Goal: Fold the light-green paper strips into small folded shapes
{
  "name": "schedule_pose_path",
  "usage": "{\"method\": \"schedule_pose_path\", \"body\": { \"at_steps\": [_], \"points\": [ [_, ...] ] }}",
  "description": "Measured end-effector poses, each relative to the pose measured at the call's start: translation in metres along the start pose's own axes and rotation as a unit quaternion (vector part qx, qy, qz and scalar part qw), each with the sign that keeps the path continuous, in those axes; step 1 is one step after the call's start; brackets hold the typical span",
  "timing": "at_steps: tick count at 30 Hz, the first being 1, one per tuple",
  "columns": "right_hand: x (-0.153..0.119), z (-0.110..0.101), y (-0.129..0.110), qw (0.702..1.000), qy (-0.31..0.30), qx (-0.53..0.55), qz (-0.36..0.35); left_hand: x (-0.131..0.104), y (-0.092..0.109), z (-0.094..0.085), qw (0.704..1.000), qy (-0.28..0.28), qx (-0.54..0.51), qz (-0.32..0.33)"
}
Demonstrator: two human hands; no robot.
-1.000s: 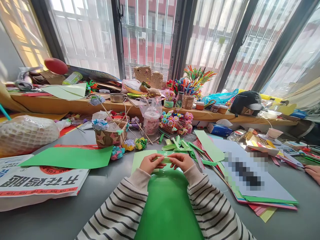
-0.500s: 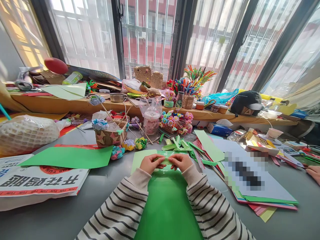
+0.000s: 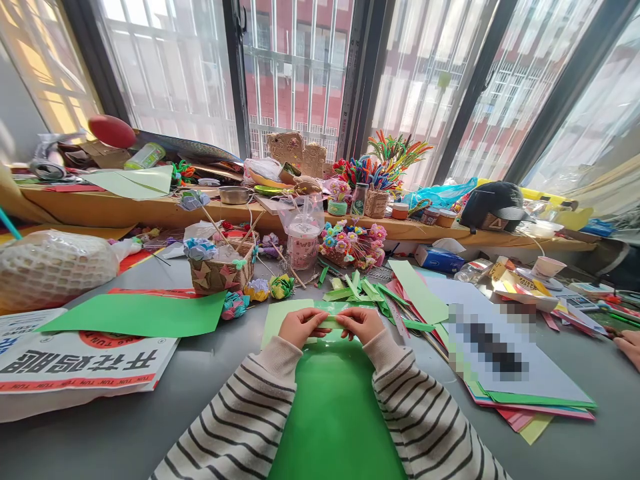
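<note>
Between my two hands a small light-green paper strip (image 3: 330, 323) is stretched level. My left hand (image 3: 303, 325) pinches its left end with thumb and fingertips. At the other end, my right hand (image 3: 362, 324) pinches it the same way. Beneath them lies a shiny green sheet (image 3: 340, 407), running toward me between my striped sleeves. A pale green paper (image 3: 280, 319) sits on the table by my left hand. Just beyond my right hand is a loose pile of folded green paper strips (image 3: 357, 288).
A basket of paper flowers (image 3: 220, 273) and a lidded cup (image 3: 303, 245) stand beyond my hands. Green paper (image 3: 140, 315) lies over a printed bag (image 3: 100, 363) at left. Stacked paper sheets (image 3: 530, 353) lie at right. Another person's hand (image 3: 629, 347) shows at the right edge.
Both hands stay in nearly the same place, with only a slight shift of the fingers on the strip. The strip's light-green face shows a little more clearly now.
</note>
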State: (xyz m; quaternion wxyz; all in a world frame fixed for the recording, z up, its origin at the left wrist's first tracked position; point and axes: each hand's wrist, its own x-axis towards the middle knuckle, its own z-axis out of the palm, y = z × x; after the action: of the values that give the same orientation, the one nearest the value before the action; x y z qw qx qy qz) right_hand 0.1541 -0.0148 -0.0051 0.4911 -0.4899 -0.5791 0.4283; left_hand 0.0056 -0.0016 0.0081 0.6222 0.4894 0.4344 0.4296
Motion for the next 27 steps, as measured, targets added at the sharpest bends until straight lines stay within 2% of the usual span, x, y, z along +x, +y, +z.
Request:
{"method": "schedule_pose_path", "body": {
  "at_steps": [5,10,27],
  "points": [
    [0.0002,0.0007,-0.0001,1.0,0.008,-0.002,-0.002,0.0012,-0.0018,-0.0006,1.0,0.01,0.017,0.019],
    [0.0002,-0.0002,-0.0021,1.0,0.008,-0.009,-0.001,0.0018,-0.0038,-0.0008,0.997,-0.013,0.042,0.056],
    [-0.0021,0.0002,-0.0079,1.0,0.0,-0.001,-0.008,0.0012,-0.0021,-0.0013,0.996,-0.01,0.044,0.074]
  ]
}}
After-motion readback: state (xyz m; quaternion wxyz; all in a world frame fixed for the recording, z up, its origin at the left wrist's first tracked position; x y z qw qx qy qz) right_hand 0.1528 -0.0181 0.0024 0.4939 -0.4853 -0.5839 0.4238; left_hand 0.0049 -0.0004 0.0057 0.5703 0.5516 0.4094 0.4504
